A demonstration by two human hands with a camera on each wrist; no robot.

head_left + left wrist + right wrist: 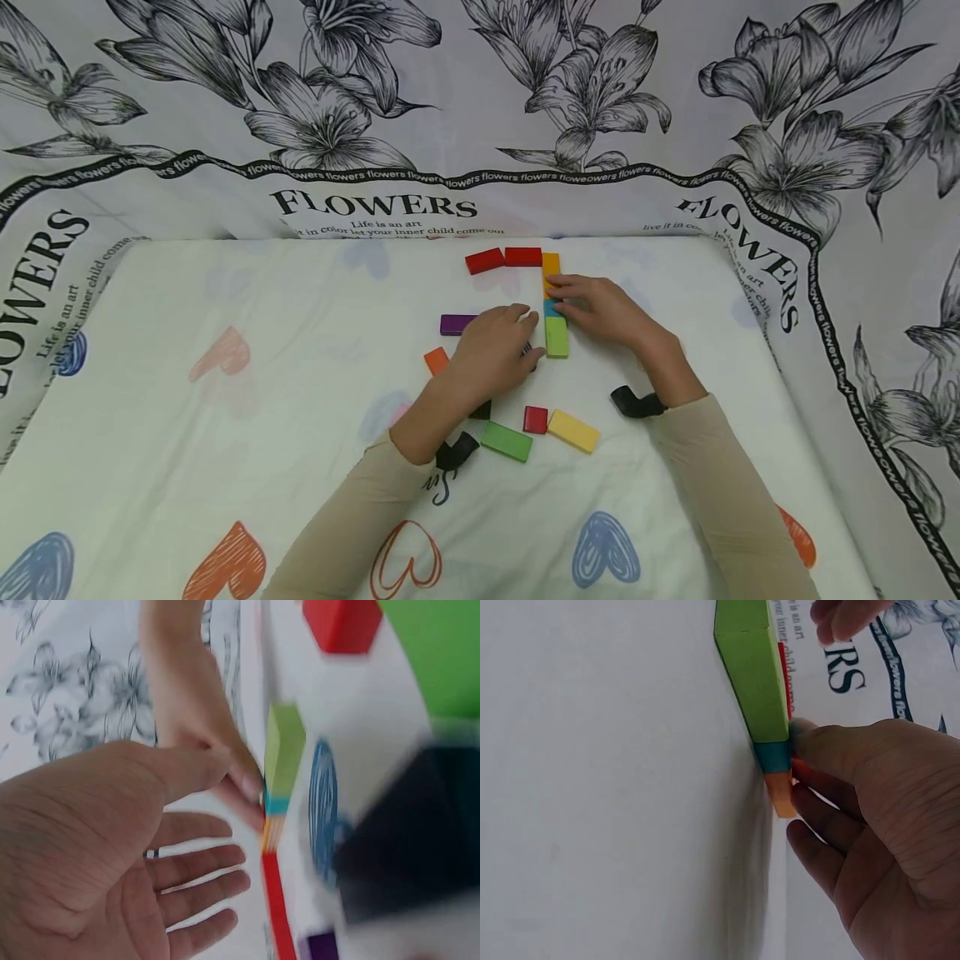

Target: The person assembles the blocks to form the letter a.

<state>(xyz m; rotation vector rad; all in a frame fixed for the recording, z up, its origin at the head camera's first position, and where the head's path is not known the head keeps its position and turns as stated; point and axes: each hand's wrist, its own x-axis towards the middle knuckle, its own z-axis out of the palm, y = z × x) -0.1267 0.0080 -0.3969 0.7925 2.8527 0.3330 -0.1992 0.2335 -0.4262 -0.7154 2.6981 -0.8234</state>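
Observation:
A column of blocks runs front to back: light green [557, 340], blue [552, 309] and yellow-orange [551, 264]. My right hand [603, 312] touches its right side, thumb by the blue block and fingers along the yellow-orange one; in the right wrist view the fingers are loosely bent. Two red blocks [522, 257] extend left from the column's far end. Left of the column hovers my left hand [491, 350], its fingers spread and holding nothing in the left wrist view. It partly hides a purple block [456, 325] and an orange block [436, 360].
Nearer me lie a green block [506, 442], a small red block [535, 420] and a yellow block [573, 431]. A dark block [482, 412] shows partly under the left wrist. The white cloth [300, 467] carries printed hearts; a floral cloth [450, 137] lies beyond.

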